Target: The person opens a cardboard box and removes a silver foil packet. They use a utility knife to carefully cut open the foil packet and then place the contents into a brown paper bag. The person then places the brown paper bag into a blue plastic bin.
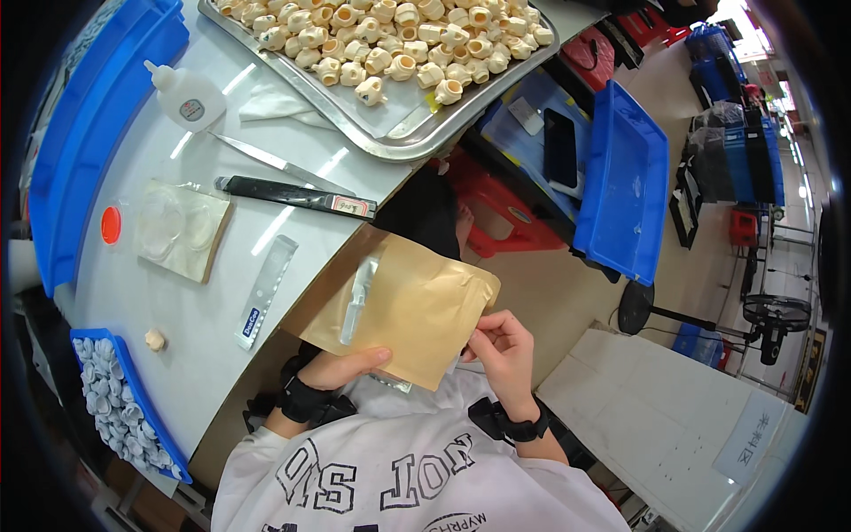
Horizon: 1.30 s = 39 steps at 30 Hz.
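Fingers of the right hand (505, 355) close together at the right-hand edge of a kraft-paper pouch (430, 297), thumb and forefinger pinching it. On the left hand (346, 365) the thumb presses flat on the pouch's lower left part; the other fingers are hidden beneath, so their spacing cannot be told. Held above the lap, just beside the worktable (191, 341), the pouch is flat, tan and lightly creased, with a narrow silvery strip (358, 301) on its face; its contents cannot be made out.

Containers: a shiny metal tray (403, 146) with rounded corners holds a heap of hollow cream pieces (399, 35), matt, knobbly and round-mouthed. At lower left, a shallow blue tray (131, 372) is filled with grey-blue pieces (111, 403) of irregular, rounded form. A translucent squeeze bottle (189, 99) with a tapered nozzle rests on the table near slim metal tweezers (279, 164).

Other materials: a black tool (288, 197), long and straight, lies beside the tweezers. Nearer the table's middle sits a square slab (182, 253) bearing clear, round shapes. A glossy red disc (111, 225), a clear plastic strip (269, 288) and one small cream piece (155, 340) lie separately on the smooth white surface.
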{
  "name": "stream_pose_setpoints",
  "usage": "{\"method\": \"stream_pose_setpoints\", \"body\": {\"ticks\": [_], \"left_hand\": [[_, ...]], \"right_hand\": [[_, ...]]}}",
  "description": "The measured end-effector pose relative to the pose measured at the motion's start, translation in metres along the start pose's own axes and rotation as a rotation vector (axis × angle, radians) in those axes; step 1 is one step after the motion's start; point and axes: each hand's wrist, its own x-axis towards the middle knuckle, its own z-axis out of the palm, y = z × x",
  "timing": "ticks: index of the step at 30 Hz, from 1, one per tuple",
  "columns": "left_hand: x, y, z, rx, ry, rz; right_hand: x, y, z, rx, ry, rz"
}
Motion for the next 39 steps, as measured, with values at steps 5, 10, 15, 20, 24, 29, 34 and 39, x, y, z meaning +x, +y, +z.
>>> {"method": "stream_pose_setpoints", "body": {"ticks": [5, 10, 15, 20, 24, 29, 34, 39], "left_hand": [[-0.002, 0.014, 0.018, -0.072, -0.037, -0.052], [0.001, 0.006, 0.014, 0.200, -0.021, 0.042], [-0.007, -0.008, -0.008, 0.169, 0.153, 0.380], [-0.011, 0.020, -0.016, 0.082, 0.262, 0.219], [-0.003, 0.020, 0.002, 0.277, 0.302, 0.229], [-0.004, 0.012, 0.006, 0.288, 0.314, 0.337], [-0.001, 0.011, 0.019, 0.420, 0.339, 0.417], [0.000, 0.004, 0.017, 0.340, 0.358, 0.424]], "right_hand": [[0.010, 0.019, 0.008, 0.079, 0.074, -0.069], [0.009, 0.012, -0.007, 0.260, -0.080, 0.327], [0.008, 0.011, -0.039, 0.166, -0.063, 0.220], [0.013, 0.025, -0.053, -0.012, -0.118, 0.157], [0.015, 0.029, -0.048, -0.166, -0.152, 0.208], [0.015, 0.013, -0.050, -0.168, -0.407, 0.124], [0.016, 0.033, -0.053, -0.335, -0.224, -0.067], [0.014, 0.044, -0.043, -0.150, -0.097, -0.085]]}}
